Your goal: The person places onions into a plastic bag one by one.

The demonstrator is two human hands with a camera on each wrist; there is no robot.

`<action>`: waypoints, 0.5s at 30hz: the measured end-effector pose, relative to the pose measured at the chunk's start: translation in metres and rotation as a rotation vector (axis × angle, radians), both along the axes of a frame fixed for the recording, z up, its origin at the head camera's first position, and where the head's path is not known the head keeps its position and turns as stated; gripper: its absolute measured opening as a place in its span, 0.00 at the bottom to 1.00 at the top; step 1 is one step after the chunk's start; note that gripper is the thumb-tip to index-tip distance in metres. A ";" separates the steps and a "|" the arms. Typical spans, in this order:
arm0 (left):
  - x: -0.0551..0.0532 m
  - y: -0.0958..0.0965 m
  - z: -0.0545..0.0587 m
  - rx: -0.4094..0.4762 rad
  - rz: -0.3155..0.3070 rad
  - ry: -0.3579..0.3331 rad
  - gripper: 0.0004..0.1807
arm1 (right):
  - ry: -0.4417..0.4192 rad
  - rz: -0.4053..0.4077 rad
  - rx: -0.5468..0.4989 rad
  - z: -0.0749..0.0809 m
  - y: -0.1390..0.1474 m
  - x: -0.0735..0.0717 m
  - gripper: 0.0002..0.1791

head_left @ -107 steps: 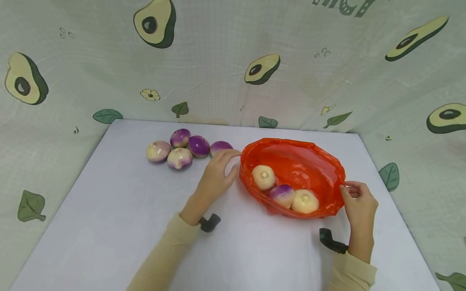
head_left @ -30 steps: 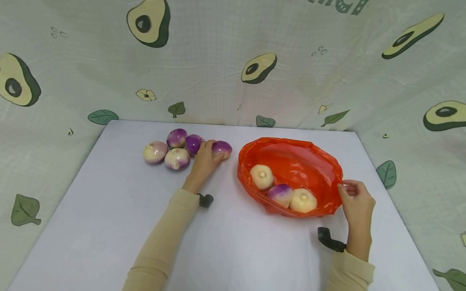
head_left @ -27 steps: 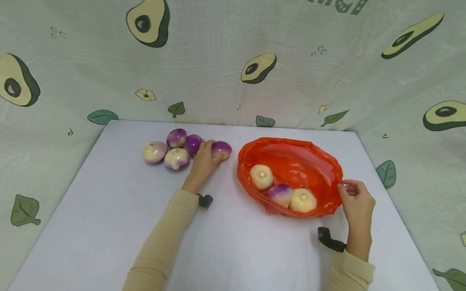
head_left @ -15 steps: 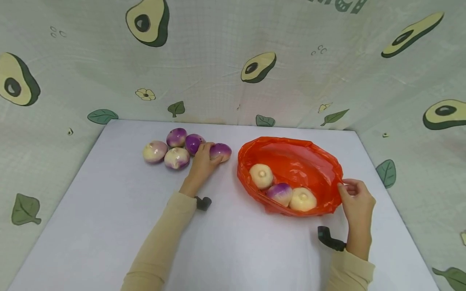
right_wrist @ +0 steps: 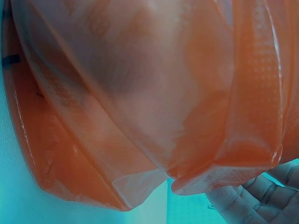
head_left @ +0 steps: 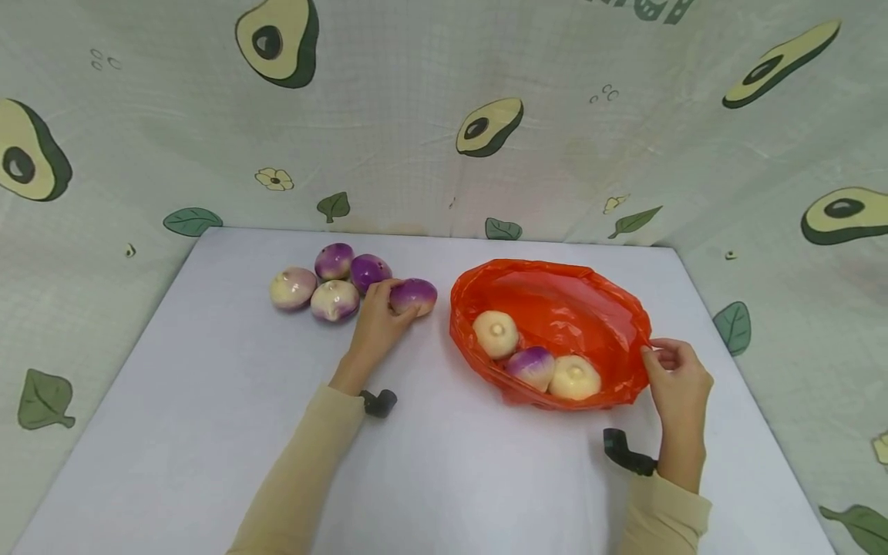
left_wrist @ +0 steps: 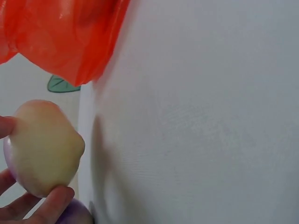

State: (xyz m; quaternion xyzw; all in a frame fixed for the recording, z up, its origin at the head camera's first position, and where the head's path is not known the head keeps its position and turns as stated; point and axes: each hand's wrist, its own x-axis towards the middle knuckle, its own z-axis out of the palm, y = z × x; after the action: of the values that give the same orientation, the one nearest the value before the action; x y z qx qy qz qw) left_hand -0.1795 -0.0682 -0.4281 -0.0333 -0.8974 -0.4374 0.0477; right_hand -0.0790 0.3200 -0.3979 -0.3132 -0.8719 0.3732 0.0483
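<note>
My left hand (head_left: 378,322) grips a purple-and-white turnip (head_left: 416,297), thumb on one side and fingers on the other. In the left wrist view the turnip (left_wrist: 44,147) shows its pale underside, raised off the table. My right hand (head_left: 680,381) pinches the right rim of a red plastic bag (head_left: 555,281), which lies spread with its mouth wide. Inside the bag are two whitish turnips (head_left: 496,334) and one purple-topped turnip (head_left: 532,367). The right wrist view shows the bag wall (right_wrist: 201,116) close up, with fingers (right_wrist: 233,203) at its edge.
Several more turnips (head_left: 335,301) sit grouped at the back left of the white table (head_left: 444,478). Behind the table hangs a cloth (head_left: 402,116) printed with avocados and leaves. Dark wrist mounts (head_left: 627,455) stick out from both wrists.
My left hand came away from the bag's left rim, took hold of the rightmost turnip and has drawn it slightly nearer and up. My right hand stays on the bag's rim.
</note>
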 end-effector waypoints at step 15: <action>0.030 0.004 0.025 0.191 0.028 0.082 0.30 | 0.000 0.003 -0.002 0.001 0.002 0.000 0.28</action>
State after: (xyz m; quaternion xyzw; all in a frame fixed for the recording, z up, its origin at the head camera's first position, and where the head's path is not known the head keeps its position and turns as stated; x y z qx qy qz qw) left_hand -0.1496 -0.0645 -0.4030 -0.0338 -0.8492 -0.5185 0.0937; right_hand -0.0790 0.3218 -0.3974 -0.3121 -0.8721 0.3739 0.0473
